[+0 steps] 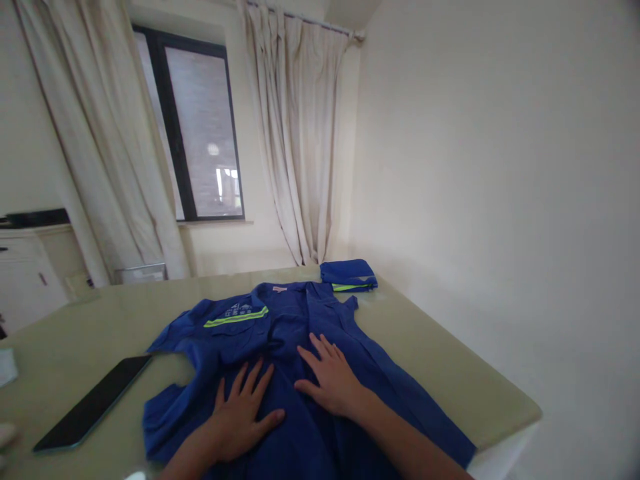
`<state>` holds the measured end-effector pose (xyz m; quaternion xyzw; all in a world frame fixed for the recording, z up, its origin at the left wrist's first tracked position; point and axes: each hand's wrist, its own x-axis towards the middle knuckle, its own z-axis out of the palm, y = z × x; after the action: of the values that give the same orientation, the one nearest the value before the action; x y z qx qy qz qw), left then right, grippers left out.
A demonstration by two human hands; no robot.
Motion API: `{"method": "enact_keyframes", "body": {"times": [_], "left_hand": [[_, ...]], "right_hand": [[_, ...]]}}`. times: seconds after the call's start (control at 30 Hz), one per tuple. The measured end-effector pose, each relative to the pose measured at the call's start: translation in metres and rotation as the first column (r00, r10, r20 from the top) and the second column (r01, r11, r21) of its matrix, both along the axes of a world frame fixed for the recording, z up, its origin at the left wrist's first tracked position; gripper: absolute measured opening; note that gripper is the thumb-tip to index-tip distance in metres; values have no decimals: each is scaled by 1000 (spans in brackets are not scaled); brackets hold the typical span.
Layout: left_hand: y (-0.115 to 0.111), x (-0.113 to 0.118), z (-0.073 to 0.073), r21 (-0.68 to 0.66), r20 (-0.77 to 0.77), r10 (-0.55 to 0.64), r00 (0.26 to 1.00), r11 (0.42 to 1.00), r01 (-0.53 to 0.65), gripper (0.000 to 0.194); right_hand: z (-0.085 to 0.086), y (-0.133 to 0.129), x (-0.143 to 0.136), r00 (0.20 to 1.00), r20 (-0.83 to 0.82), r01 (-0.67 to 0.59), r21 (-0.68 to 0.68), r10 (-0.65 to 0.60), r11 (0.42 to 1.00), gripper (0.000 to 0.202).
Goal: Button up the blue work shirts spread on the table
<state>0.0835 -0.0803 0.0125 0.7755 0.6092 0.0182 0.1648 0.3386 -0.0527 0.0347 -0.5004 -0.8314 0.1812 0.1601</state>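
Note:
A blue work shirt (pixel 280 320) with a yellow-green reflective stripe lies spread out on the pale table (pixel 450 373), collar toward the far side. My left hand (pixel 243 413) rests flat on the shirt's lower front, fingers spread. My right hand (pixel 330 377) presses flat on the shirt just to the right of it, fingers apart and pointing away from me. Neither hand holds anything. A second blue garment (pixel 349 275), folded with a reflective stripe showing, sits at the far right corner of the table.
A dark tablet (pixel 95 403) lies flat on the table left of the shirt. A white object (pixel 7 367) sits at the left edge. The table's right edge runs close to a white wall. Curtains and a window stand behind the table.

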Motion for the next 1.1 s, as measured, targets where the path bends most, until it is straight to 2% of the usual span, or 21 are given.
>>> {"method": "enact_keyframes", "body": {"times": [0.1, 0.2, 0.4, 0.53, 0.63, 0.73, 0.77, 0.83, 0.9, 0.93, 0.97, 1.03, 1.1], "left_hand": [[27, -11, -5, 94, -8, 16, 1000, 995, -15, 88], [55, -26, -10, 210, -8, 21, 1000, 977, -18, 80], [105, -37, -15, 303, 21, 67, 998, 950, -70, 71], [123, -35, -14, 356, 89, 96, 991, 927, -122, 58], [115, -36, -6, 446, 213, 73, 974, 880, -163, 47], [84, -32, 5, 524, 277, 21, 961, 835, -169, 50], [70, -27, 7, 527, 265, -33, 964, 842, -117, 46], [45, -14, 10, 499, 208, -206, 956, 863, 77, 39], [28, 0, 10, 469, 141, -343, 929, 849, 242, 61], [24, 6, 9, 467, 103, -364, 926, 839, 278, 64], [22, 10, 9, 471, 62, -352, 934, 836, 284, 57], [25, 12, 10, 491, -7, -246, 969, 844, 217, 43], [31, 6, 12, 510, -40, -67, 997, 857, 78, 50]], "right_hand": [[-15, 38, -31, 999, 53, 12, 0, -12, 1000, 72], [-27, 70, -49, 995, 67, 67, 49, -70, 997, 70], [-35, 117, -65, 993, 63, 98, 78, -103, 992, 72], [-36, 139, -68, 988, 71, 128, 76, -134, 989, 71], [-36, 147, -67, 988, 71, 133, 84, -139, 987, 69], [-35, 150, -64, 989, 34, 136, 111, -141, 984, 64], [-35, 150, -64, 990, 16, 140, 123, -143, 982, 63], [-36, 150, -63, 990, -12, 144, 143, -144, 979, 60], [-36, 149, -62, 989, -27, 149, 155, -146, 977, 57], [-36, 148, -62, 988, -31, 151, 158, -148, 976, 55], [-36, 147, -61, 988, -37, 156, 162, -152, 974, 54], [-35, 144, -58, 986, -45, 163, 165, -157, 973, 50], [-34, 141, -55, 985, -53, 170, 163, -164, 972, 46]]}}
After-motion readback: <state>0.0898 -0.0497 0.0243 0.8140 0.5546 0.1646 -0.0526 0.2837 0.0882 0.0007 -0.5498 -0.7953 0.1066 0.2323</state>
